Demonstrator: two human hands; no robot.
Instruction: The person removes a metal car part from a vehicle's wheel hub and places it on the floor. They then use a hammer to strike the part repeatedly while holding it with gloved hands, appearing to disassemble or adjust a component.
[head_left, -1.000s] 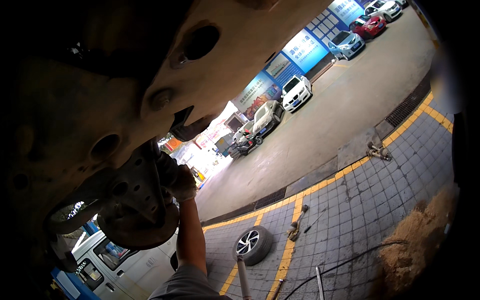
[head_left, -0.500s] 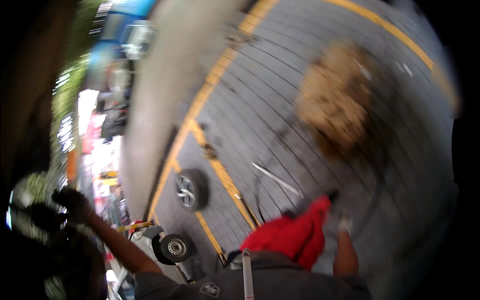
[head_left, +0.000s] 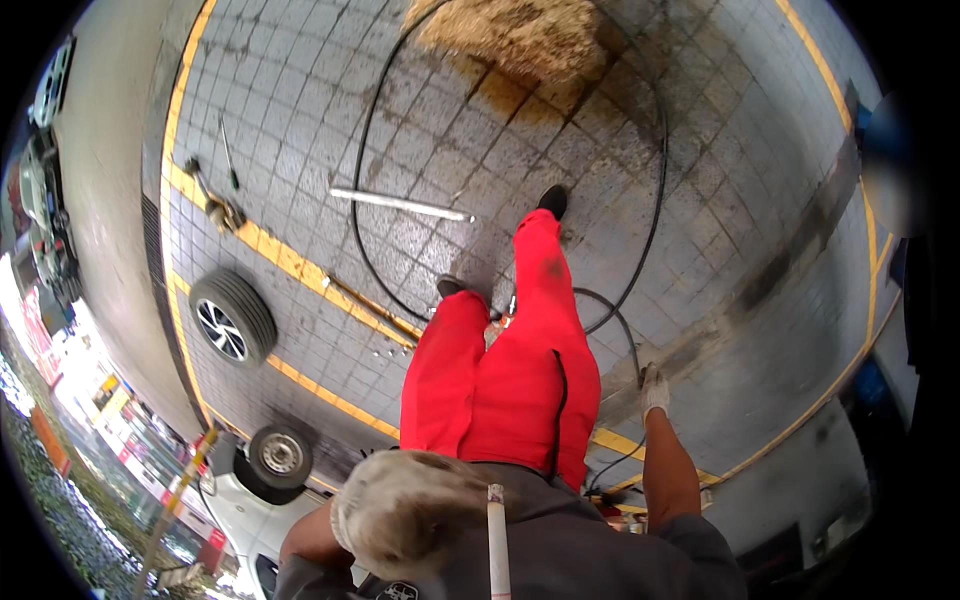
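Observation:
My right hand [head_left: 655,390], in a pale work glove, hangs low at my right side. Its fingers close around a black hose [head_left: 660,190], which sweeps in a wide loop over the paving ahead of my feet. Close up before my chest is my left hand [head_left: 415,510], in a soiled whitish glove. Its back faces up, and its fingers are blurred and partly hidden. A cigarette [head_left: 497,545] juts up from the lower edge beside it. My red-trousered legs [head_left: 500,370] stand apart, one foot ahead of the other.
A sandy heap [head_left: 520,35] lies far ahead on wet-stained paving. A pale rod [head_left: 400,205] crosses the hose loop. On the left are a loose wheel [head_left: 233,318], a long bar [head_left: 370,305], a green-handled tool [head_left: 230,160] and a white vehicle [head_left: 240,520] with its wheel exposed.
My left hand has come in from far out on the left to before my chest. The view has turned, bringing my legs and the hose loop into sharper sight.

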